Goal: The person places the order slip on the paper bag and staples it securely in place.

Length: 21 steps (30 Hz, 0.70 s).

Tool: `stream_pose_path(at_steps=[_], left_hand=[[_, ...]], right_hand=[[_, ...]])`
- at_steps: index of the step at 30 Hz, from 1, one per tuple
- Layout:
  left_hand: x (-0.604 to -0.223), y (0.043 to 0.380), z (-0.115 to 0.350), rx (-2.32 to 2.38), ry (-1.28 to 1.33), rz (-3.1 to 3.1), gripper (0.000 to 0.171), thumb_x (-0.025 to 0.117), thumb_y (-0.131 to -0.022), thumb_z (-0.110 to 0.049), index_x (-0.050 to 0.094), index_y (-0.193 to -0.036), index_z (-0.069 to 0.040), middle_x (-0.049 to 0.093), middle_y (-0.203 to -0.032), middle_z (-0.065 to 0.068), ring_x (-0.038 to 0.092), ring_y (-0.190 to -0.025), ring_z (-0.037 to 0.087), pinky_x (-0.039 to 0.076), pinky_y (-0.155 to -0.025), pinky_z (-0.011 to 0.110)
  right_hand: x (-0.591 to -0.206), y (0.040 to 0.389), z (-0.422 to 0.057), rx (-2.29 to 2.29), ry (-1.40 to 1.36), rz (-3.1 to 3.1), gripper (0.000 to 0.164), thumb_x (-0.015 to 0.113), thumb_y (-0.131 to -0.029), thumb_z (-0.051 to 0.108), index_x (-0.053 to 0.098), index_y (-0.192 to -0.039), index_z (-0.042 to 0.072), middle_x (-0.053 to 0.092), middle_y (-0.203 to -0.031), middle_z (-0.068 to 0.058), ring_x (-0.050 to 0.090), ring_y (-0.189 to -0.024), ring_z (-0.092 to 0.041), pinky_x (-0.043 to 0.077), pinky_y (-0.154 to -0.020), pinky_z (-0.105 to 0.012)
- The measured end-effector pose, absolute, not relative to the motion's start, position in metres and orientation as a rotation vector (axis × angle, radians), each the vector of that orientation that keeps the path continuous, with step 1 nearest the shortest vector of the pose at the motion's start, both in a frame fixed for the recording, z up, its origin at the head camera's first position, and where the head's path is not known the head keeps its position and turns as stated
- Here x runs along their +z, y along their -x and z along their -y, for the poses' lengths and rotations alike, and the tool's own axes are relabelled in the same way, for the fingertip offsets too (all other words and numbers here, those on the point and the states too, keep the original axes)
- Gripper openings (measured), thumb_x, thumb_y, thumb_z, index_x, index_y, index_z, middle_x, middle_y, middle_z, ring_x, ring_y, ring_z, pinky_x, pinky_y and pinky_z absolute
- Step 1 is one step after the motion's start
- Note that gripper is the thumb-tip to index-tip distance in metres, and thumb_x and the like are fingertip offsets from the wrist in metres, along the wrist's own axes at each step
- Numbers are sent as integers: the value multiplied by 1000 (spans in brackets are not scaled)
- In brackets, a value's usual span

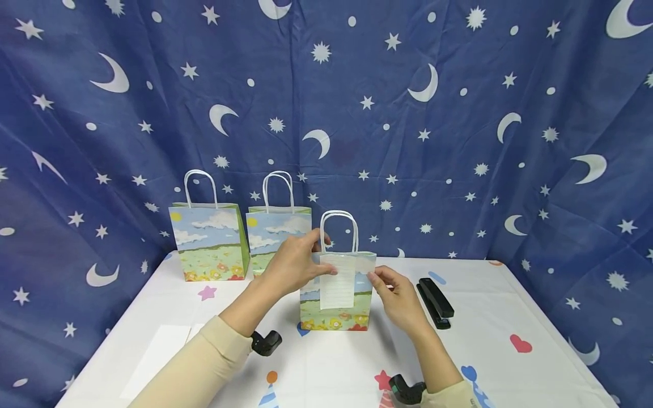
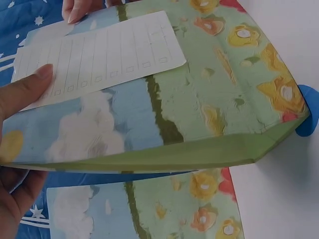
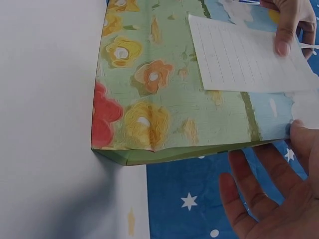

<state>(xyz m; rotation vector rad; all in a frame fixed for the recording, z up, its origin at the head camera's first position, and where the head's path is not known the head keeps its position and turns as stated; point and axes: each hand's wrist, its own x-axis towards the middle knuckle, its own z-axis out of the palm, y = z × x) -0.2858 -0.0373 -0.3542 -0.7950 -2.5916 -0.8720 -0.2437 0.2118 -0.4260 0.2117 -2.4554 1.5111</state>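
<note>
A paper gift bag point(image 1: 334, 320) with white twisted handles, printed with sky, meadow and flowers, stands upright on the table before me. Against its upper front lies a white lined paper sheet point(image 1: 336, 292). My left hand point(image 1: 293, 263) pinches the sheet to the bag's top, thumb point(image 2: 37, 87) on the lines and the other fingers behind the front panel. At the bag's right edge, my right hand point(image 1: 400, 297) grips the side, its thumb point(image 3: 301, 134) on the front and its fingers point(image 3: 249, 189) spread loosely behind.
Two matching gift bags point(image 1: 209, 243) stand at the back left. A black stapler point(image 1: 436, 303) lies to the right of my right hand. White paper point(image 1: 155, 357) lies at the front left, partly under my left sleeve. A blue star-and-moon curtain point(image 1: 377, 141) hangs behind the table.
</note>
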Motion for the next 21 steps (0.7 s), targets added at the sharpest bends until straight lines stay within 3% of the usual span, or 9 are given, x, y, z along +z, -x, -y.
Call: stream_pose_path(at_steps=[5, 11, 16, 21], left_hand=[[-356, 285, 35, -841, 759, 2583, 42, 94, -73, -38, 66, -97, -18, 65, -76, -4, 56, -66, 12, 47, -62, 28], [-358, 284, 34, -842, 743, 2572, 38, 92, -74, -41, 72, -95, -17, 77, -87, -2, 69, -75, 13, 55, -67, 31], [-362, 283, 35, -888, 746, 2540, 39, 91, -74, -43, 73, -97, -17, 76, -86, -3, 67, -72, 12, 54, -65, 30], [-371, 283, 41, -1105, 675, 2574, 41, 92, -75, -45, 72, -103, -22, 75, -98, -6, 68, -89, 14, 57, -79, 36]], right_hand=[[-427, 243, -208, 1487, -206, 2473, 14, 72, -99, 30, 74, -104, 18, 75, -100, -1, 67, -101, -16, 54, -88, -32], [-432, 242, -200, 1388, -130, 2487, 30, 86, -85, 37, 69, -105, 21, 73, -100, 2, 65, -100, -16, 54, -93, -47], [-434, 241, -193, 1331, -58, 2453, 27, 87, -85, 33, 67, -96, 18, 74, -94, -1, 67, -95, -18, 55, -91, -48], [-434, 241, -189, 1305, -34, 2443, 26, 87, -85, 31, 66, -95, 18, 74, -93, -1, 67, -94, -19, 56, -89, -47]])
